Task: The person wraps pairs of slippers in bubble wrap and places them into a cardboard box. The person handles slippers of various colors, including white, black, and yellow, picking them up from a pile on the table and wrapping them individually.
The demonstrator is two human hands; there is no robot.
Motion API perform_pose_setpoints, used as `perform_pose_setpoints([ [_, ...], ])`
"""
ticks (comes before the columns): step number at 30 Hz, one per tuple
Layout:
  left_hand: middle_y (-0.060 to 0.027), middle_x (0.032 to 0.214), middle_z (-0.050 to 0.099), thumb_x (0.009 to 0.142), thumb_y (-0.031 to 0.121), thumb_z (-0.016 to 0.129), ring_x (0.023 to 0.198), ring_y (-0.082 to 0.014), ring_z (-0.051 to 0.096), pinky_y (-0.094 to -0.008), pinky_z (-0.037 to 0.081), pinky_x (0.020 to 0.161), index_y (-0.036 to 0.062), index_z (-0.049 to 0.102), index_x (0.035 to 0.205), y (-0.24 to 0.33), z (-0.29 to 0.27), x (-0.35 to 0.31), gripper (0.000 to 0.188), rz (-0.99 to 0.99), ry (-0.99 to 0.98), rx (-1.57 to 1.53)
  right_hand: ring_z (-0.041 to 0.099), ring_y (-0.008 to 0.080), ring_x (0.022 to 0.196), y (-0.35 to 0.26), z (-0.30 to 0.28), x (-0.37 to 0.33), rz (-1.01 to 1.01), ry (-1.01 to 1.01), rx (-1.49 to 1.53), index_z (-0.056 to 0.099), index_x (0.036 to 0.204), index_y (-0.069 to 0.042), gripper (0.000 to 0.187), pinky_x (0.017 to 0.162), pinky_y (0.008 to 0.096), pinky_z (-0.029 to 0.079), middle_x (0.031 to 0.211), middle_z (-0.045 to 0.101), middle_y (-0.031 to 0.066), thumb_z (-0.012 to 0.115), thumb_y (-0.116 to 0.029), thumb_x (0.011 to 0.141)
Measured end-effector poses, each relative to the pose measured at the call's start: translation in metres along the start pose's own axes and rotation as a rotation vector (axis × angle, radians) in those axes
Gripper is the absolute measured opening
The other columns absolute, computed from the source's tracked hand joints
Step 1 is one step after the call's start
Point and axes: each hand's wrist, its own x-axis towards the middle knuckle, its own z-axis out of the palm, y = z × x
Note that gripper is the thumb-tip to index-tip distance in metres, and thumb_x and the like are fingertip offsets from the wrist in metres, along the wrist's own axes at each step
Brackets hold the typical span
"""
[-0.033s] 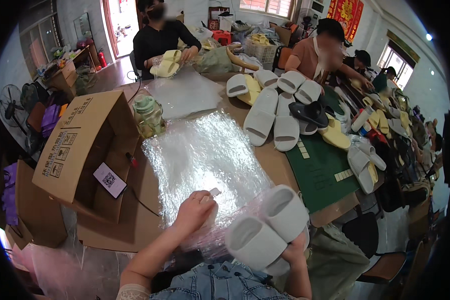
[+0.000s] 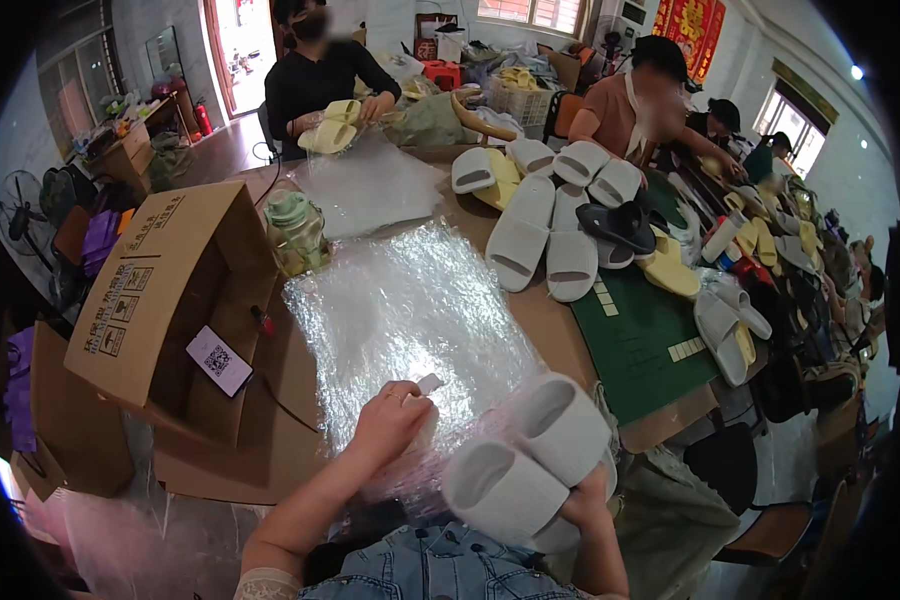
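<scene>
My right hand (image 2: pixel 592 503) grips a pair of pale grey slide slippers (image 2: pixel 532 492) from their right side, holding them together over the near edge of the plastic. On the table in front of me lies a stack of clear, shiny plastic bags (image 2: pixel 410 300). Closed fingers of my left hand (image 2: pixel 390 425) pinch the top bag near its lower middle. A small pale piece (image 2: pixel 429 383) shows just beyond the fingertips; what it is I cannot make out. The slippers' toes overlap the bag's pinkish edge, but whether they are inside it is unclear.
An open cardboard box (image 2: pixel 120 300) with a phone (image 2: pixel 220 360) stands left, beside a green jar (image 2: pixel 295 232). Grey, yellow and black slippers (image 2: pixel 520 235) crowd the right, near a green mat (image 2: pixel 630 345). Across the table, a person in black (image 2: pixel 320 85) holds yellow slippers (image 2: pixel 332 128).
The grey slippers in my right hand have shifted slightly to the left. My left hand stays at the same spot on the plastic.
</scene>
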Motion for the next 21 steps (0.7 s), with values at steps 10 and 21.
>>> perform_pose_setpoints([
  [10, -0.006, 0.087, 0.067, 0.084, 0.011, 0.072, 0.082, -0.0279, 0.065, -0.0379, 0.054, 0.07, 0.0114, 0.073, 0.098, 0.022, -0.014, 0.012, 0.013, 0.014, 0.147, -0.2, 0.065, 0.0415, 0.073, 0.013, 0.02, 0.005, 0.207, -0.313, -0.001, 0.07, 0.087, -0.001, 0.023, 0.068, 0.0489, 0.053, 0.08, 0.067, 0.0199, 0.07, -0.021, 0.075],
  [21, -0.0056, 0.089, 0.064, 0.082, 0.011, 0.07, 0.08, -0.026, 0.063, -0.0366, 0.053, 0.071, 0.0082, 0.07, 0.105, 0.051, -0.03, 0.005, 0.023, 0.246, 0.093, -0.144, 0.063, 0.0473, 0.075, 0.007, 0.082, 0.075, 0.238, -0.119, -0.165, 0.064, 0.071, 0.006, 0.035, 0.072, 0.0546, 0.05, 0.076, 0.063, 0.0288, 0.069, -0.027, 0.082],
])
